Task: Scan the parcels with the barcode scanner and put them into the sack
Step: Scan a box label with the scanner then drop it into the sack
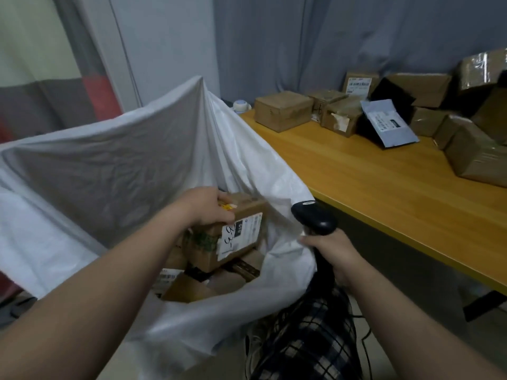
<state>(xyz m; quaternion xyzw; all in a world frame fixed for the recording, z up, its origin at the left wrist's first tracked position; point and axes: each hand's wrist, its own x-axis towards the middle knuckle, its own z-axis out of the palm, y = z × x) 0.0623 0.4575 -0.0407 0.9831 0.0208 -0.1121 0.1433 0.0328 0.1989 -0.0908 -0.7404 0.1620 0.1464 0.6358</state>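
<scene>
A large white sack (115,171) stands open in front of me, left of the table. My left hand (205,205) grips a brown cardboard parcel (233,237) with a white label from above, inside the sack's mouth. Several other parcels (197,286) lie below it in the sack. My right hand (332,253) holds the black barcode scanner (315,219) by its handle and also pinches the sack's right rim. The scanner's head points up and left.
A wooden table (370,182) runs along the right. Several cardboard boxes (282,111) and a grey mailer bag (386,124) are piled at its far side. A grey curtain hangs behind. My checked trousers (310,338) show below the right hand.
</scene>
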